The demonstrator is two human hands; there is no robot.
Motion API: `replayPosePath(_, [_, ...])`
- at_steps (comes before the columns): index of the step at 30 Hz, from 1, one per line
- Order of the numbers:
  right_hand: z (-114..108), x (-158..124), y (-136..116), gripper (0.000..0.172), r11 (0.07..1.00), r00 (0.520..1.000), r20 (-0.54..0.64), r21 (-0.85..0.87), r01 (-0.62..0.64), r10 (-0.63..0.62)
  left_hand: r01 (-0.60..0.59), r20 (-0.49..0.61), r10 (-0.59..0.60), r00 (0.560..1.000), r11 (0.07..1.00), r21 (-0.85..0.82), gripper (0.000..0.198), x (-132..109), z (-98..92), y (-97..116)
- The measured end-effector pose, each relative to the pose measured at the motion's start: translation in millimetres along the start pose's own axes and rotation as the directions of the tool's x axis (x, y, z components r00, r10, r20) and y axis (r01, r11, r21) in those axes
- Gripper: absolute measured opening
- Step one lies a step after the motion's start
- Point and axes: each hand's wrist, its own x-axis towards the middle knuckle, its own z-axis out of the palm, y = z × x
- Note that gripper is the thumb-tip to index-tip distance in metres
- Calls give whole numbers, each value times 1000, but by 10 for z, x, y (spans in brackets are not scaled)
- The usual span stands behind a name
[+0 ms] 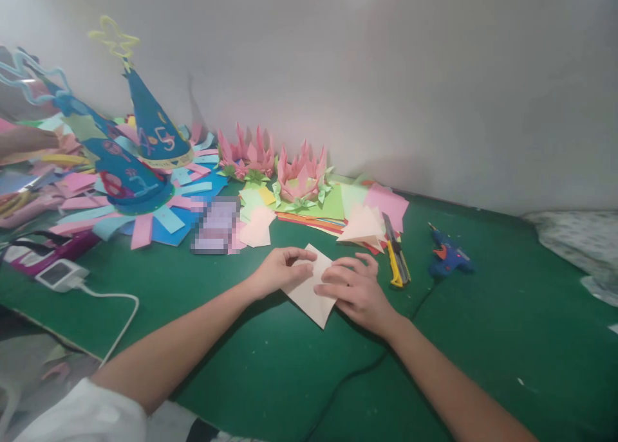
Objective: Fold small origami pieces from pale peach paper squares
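A pale peach sheet of paper (309,297) lies on the green table surface (483,326) in front of me. My left hand (282,271) rests on its left side with fingers curled and pinching the paper's edge. My right hand (355,287) presses flat on the sheet's right side, fingers stretched toward the left hand. Both hands touch the same sheet.
A yellow utility knife (396,260) and a blue glue gun (448,254) lie right of my hands. Pink paper flowers (299,175), coloured sheets (333,207), blue cone hats (154,130) and paper strips crowd the back left. A white charger (60,275) with cable sits left.
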Motion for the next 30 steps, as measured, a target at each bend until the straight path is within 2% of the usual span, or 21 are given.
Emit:
replayPosePath(4, [7,7,14,17,997,1000,26,76,2,-4,-104,-67,117,991,980,172,27,11,63,-54])
replayPosePath(6, [16,15,16,14,992,998,11,113,-59,59,-111,-82,129,988,973,200,25,-2,117,-53])
replayPosePath(9, [32,25,17,22,971,983,-11,159,-178,182,-147,-55,158,986,975,164,22,-39,194,-20])
replayPosePath(13, [47,32,28,33,948,960,-10,164,-274,280,-111,-65,124,990,979,172,33,-87,231,40])
replayPosePath(15, [55,32,33,37,944,953,-13,148,-296,301,-108,-93,129,987,974,199,47,-105,231,56])
replayPosePath(17, [66,30,34,39,944,951,-13,129,-303,308,-128,-70,145,987,972,196,53,-115,232,58])
replayPosePath(20, [81,26,22,43,947,950,-15,93,-308,311,-136,-43,150,988,965,226,38,-115,242,40])
replayPosePath(22, [82,24,12,44,948,951,-12,81,-306,308,-124,-71,148,986,954,273,29,-107,243,27])
replayPosePath(25, [69,22,22,35,942,945,-58,126,-312,321,-117,-108,145,984,966,232,26,-87,231,24])
replayPosePath(27, [65,24,51,19,904,898,-179,235,-357,401,-97,-150,109,983,992,84,27,-75,229,36])
replayPosePath(28, [67,28,68,21,867,851,-242,315,-385,466,-88,-179,82,980,996,-22,28,-71,235,45])
replayPosePath(30, [79,40,89,39,748,741,-285,518,-414,608,-84,-241,23,970,966,-246,31,-72,265,60])
